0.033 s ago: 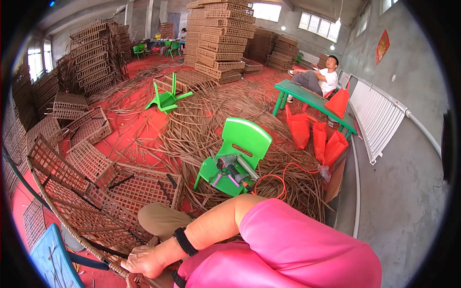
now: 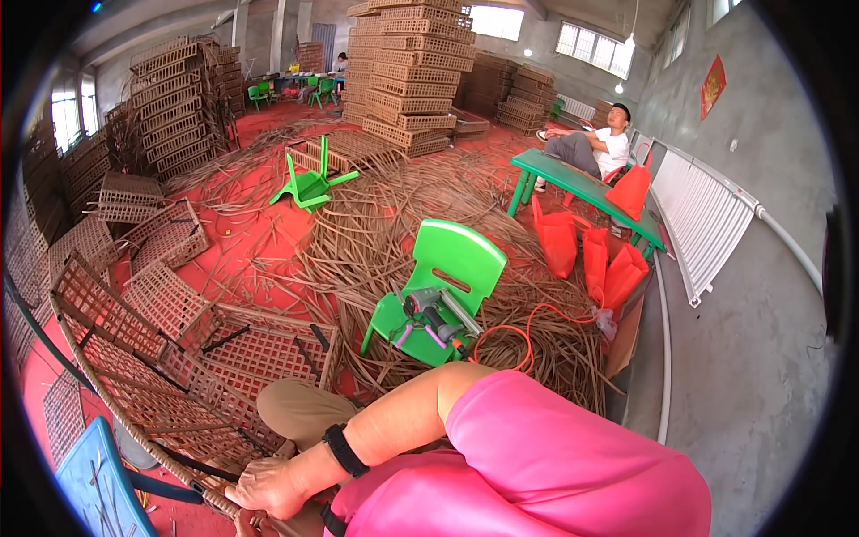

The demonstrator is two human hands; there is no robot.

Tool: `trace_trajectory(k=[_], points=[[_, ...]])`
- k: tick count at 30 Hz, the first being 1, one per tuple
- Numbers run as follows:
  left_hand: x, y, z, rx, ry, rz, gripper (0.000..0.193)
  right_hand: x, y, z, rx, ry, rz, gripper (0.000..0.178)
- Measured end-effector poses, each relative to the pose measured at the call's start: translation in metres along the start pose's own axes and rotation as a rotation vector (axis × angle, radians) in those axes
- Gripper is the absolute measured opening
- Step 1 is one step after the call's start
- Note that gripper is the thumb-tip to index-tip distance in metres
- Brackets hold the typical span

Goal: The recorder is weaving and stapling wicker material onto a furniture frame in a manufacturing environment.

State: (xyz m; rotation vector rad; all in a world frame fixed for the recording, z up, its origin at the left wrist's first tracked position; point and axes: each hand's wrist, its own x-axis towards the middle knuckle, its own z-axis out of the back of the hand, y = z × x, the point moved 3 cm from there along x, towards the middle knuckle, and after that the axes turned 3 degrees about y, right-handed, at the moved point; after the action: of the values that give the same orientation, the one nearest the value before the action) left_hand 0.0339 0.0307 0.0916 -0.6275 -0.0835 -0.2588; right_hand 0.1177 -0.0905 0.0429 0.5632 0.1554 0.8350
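A large brown woven basket (image 2: pixel 134 358) leans on its side at the lower left, its wrapped rim curving toward me. My right hand (image 2: pixel 271 488), with a black band at the wrist, crosses over to the near end of that rim and is closed on it. Just below, a sliver of my left hand (image 2: pixel 248 523) shows at the picture's lower edge beside the same rim; its fingers are mostly hidden. A dark flat strip (image 2: pixel 192 465) runs along the basket's near side toward my right hand.
A green chair (image 2: pixel 461 259) holds a nail gun (image 2: pixel 434 313) with an orange air hose (image 2: pixel 528 336). Loose strips (image 2: pixel 376 224) cover the red floor. A blue stool (image 2: pixel 103 483) stands lower left; a person (image 2: pixel 613 148) sits by a green table (image 2: pixel 573 183). Basket stacks (image 2: pixel 412 80) rise behind.
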Motion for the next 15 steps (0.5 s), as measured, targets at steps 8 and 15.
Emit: trace_trajectory(k=[8,15], points=[[-0.001,0.003,-0.001,-0.004,0.063,0.074,0.027,0.013,0.005,0.007,0.017,0.106,-0.014,0.035],[-0.005,0.031,-0.033,-0.087,-0.124,-0.076,0.034,0.008,-0.010,0.015,0.239,0.290,-0.087,0.019]])
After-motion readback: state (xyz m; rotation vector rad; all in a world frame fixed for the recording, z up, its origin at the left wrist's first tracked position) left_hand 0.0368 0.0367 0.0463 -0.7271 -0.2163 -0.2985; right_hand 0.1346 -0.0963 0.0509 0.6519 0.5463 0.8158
